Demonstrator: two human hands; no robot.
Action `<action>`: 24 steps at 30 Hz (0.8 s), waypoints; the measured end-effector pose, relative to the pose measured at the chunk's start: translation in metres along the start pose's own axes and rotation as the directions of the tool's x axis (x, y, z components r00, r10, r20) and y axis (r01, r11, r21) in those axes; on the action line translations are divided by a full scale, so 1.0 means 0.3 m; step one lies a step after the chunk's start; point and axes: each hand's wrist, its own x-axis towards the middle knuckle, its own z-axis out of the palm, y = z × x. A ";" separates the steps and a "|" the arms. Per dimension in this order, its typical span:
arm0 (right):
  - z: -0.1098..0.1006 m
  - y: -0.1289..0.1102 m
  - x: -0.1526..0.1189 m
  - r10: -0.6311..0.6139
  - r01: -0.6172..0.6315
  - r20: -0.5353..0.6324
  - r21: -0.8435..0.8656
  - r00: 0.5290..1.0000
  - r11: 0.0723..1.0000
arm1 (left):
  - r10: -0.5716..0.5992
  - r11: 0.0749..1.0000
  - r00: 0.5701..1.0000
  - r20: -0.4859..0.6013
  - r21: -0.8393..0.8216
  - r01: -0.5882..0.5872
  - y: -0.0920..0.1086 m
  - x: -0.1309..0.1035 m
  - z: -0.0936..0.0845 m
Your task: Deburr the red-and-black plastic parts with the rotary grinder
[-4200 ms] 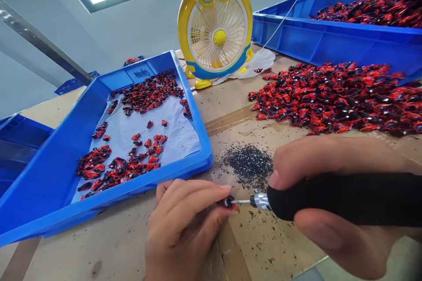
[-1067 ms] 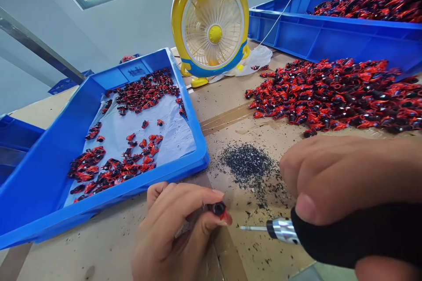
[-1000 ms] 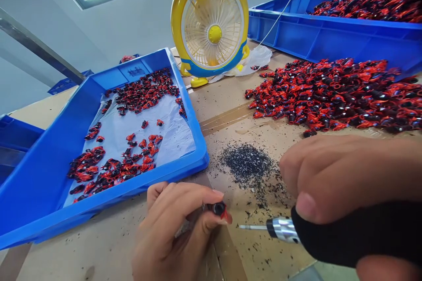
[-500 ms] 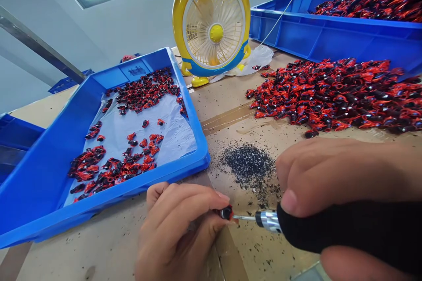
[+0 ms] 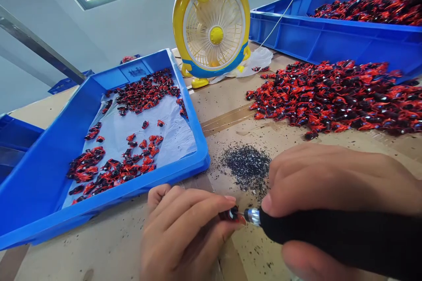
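Between the thumb and fingers of my left hand (image 5: pixel 187 228) is a small red and black plastic part (image 5: pixel 231 214), mostly covered by the fingertips. My right hand (image 5: pixel 329 180) is closed around a black electric screwdriver (image 5: pixel 316 232) with a silver collar (image 5: pixel 253 216). Its thin bit points left into the end of the part, and only a short length of the bit shows. Just beyond both hands lies a scattered heap of tiny black and silvery bits (image 5: pixel 247 164), possibly screws, too small to be sure.
A blue tray (image 5: pixel 202 140) on the left holds many red and black parts on a white sheet. To the right is a large pile of like parts (image 5: pixel 339 96), with another blue bin (image 5: pixel 329 37) behind. A yellow fan (image 5: pixel 216 35) stands at the back.
The screwdriver has moved left, closer to the part, so less of its bit shows. My left hand has shifted slightly right, still holding the part.
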 end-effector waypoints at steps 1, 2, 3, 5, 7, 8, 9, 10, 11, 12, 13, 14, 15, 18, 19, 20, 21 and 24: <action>-0.001 0.005 0.002 -0.011 0.011 -0.014 -0.004 1.000 1.000 | -0.004 1.000 1.000 -0.001 0.000 0.004 0.000 -0.001 0.000; 0.000 0.009 0.003 -0.005 0.005 -0.022 -0.007 1.000 1.000 | -0.012 1.000 1.000 0.000 0.000 0.012 -0.001 -0.002 0.001; 0.001 0.012 0.005 0.003 -0.003 -0.018 -0.005 1.000 1.000 | -0.015 1.000 1.000 -0.001 0.003 0.015 -0.002 -0.003 0.001; 0.007 0.011 0.012 0.017 -0.017 0.007 0.014 1.000 1.000 | -0.003 1.000 1.000 0.011 0.002 0.003 -0.003 -0.004 0.002; 0.013 0.007 0.024 0.000 -0.001 0.030 0.032 1.000 0.999 | 0.007 1.000 1.000 0.017 0.001 -0.007 -0.005 -0.005 0.001; 0.016 0.005 0.031 -0.014 0.014 0.015 0.020 1.000 1.000 | 0.007 1.000 1.000 0.019 0.000 -0.007 -0.006 -0.006 0.001; 0.018 0.004 0.038 -0.026 0.026 -0.008 0.004 1.000 1.000 | 0.005 1.000 1.000 0.019 0.001 -0.005 -0.007 -0.006 0.001; 0.020 0.004 0.043 -0.033 0.033 -0.025 -0.015 0.999 0.999 | 0.000 1.000 1.000 0.016 0.005 0.000 -0.008 -0.006 0.000; 0.020 0.005 0.046 -0.039 0.038 -0.037 -0.023 0.999 0.999 | 0.001 1.000 1.000 0.013 0.009 -0.001 -0.008 -0.006 0.000; 0.018 0.007 0.046 -0.033 0.032 -0.045 -0.021 0.998 0.999 | 0.001 1.000 1.000 0.012 0.012 -0.002 -0.009 -0.006 0.000; 0.016 0.010 0.044 -0.025 0.025 -0.058 -0.002 0.998 1.000 | 0.004 1.000 1.000 0.010 0.014 -0.004 -0.010 -0.006 0.001; 0.012 0.013 0.040 -0.010 0.011 -0.058 0.014 0.998 1.000 | 0.004 1.000 1.000 0.006 0.014 -0.004 -0.011 -0.006 0.001; 0.007 0.016 0.036 0.007 -0.007 -0.032 0.018 0.999 1.000 | 0.002 1.000 1.000 0.008 0.014 -0.002 -0.012 -0.006 0.001; -0.008 0.021 0.026 0.028 -0.028 0.097 0.000 0.995 1.000 | -0.010 1.000 1.000 0.025 0.016 0.010 -0.014 -0.006 -0.002; -0.012 0.023 0.025 0.026 -0.025 0.118 -0.006 0.993 1.000 | -0.012 1.000 0.999 0.031 0.019 0.011 -0.015 -0.006 -0.004; -0.014 0.024 0.025 0.031 -0.030 0.117 -0.005 0.993 1.000 | -0.013 1.000 0.999 0.031 0.021 0.012 -0.016 -0.006 -0.005; -0.016 0.026 0.026 0.039 -0.039 0.076 0.006 0.996 0.999 | -0.009 1.000 1.000 0.030 0.020 0.008 -0.017 -0.006 -0.007; -0.017 0.035 0.025 0.039 -0.042 0.082 0.036 0.996 0.998 | 0.005 1.000 0.999 0.045 0.010 -0.005 -0.024 -0.004 -0.011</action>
